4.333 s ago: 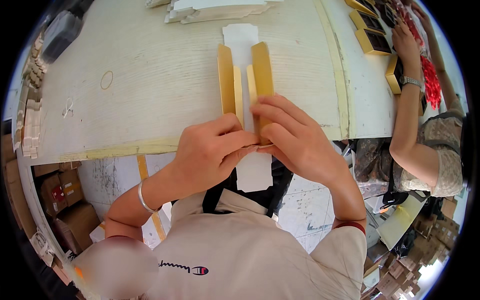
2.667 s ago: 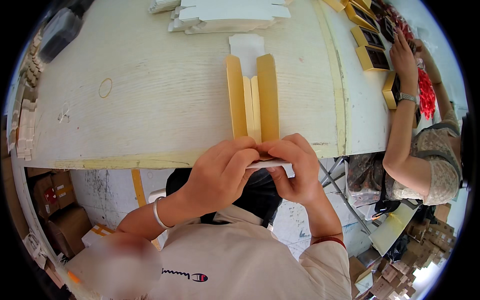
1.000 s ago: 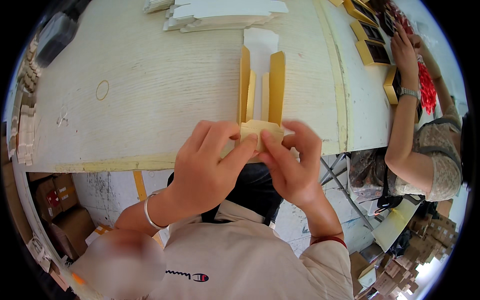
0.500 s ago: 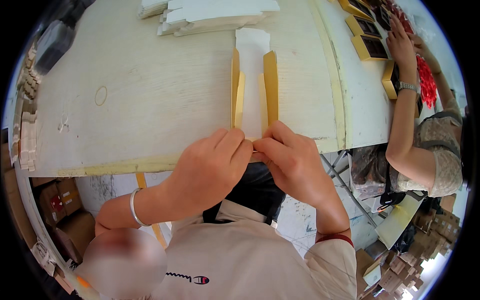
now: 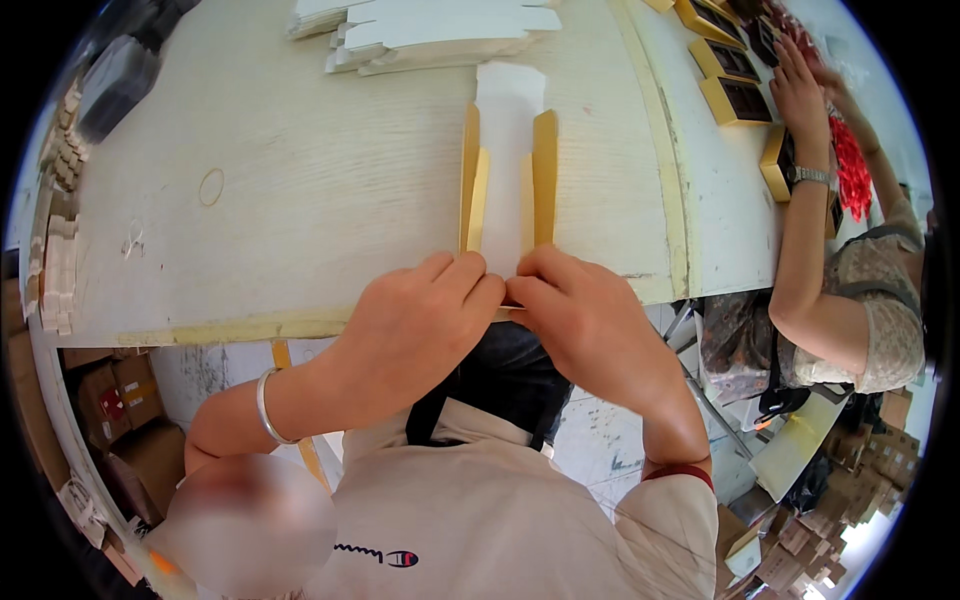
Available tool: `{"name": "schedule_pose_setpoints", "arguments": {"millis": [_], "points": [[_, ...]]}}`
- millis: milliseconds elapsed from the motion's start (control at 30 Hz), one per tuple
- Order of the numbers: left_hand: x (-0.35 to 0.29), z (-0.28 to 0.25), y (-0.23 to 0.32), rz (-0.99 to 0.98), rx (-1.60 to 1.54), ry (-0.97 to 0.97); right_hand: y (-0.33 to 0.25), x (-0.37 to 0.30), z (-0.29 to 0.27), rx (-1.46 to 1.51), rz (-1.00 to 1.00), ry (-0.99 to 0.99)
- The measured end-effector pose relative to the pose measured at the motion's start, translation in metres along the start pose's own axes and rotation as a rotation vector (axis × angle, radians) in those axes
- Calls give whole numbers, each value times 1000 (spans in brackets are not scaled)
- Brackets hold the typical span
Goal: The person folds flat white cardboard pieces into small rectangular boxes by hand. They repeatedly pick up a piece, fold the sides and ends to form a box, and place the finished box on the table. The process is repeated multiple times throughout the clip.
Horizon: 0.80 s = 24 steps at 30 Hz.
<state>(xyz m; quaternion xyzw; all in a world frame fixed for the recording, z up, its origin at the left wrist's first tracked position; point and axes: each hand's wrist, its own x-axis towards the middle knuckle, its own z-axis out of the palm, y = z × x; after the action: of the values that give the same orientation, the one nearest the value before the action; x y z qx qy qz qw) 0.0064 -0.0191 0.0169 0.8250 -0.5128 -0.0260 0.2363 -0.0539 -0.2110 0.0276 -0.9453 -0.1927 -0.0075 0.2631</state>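
Note:
A partly folded carton (image 5: 507,165), white inside and gold outside, lies lengthwise at the table's near edge. Its gold side walls stand up, and a white flap extends flat at the far end. My left hand (image 5: 425,315) is closed on the near left corner of the carton, fingers pinched. Opposite it, my right hand (image 5: 580,315) pinches the near right corner. The two hands almost meet over the near end, and the folds under my fingertips are hidden.
A stack of flat white carton blanks (image 5: 430,35) lies at the far side of the table (image 5: 320,180). A rubber band (image 5: 211,187) sits at left. On the right, a co-worker's arm (image 5: 805,200) reaches past gold boxes (image 5: 735,100) with dark inserts, beside red material (image 5: 850,170).
My hands have shifted slightly at the carton's near end, the right one a little lower on its corner. The carton stays in both hands.

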Motion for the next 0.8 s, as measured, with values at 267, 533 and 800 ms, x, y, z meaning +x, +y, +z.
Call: {"name": "schedule_pose_setpoints", "arguments": {"millis": [267, 533, 800], "points": [[5, -10, 1, -37, 27, -122, -5, 1, 9, -312, -126, 6], [13, -58, -45, 331, 342, -126, 14, -6, -14, -183, -10, 236], [-3, -54, -28, 149, 258, 244, -12, 10, 15, -17, -115, 312]]}}
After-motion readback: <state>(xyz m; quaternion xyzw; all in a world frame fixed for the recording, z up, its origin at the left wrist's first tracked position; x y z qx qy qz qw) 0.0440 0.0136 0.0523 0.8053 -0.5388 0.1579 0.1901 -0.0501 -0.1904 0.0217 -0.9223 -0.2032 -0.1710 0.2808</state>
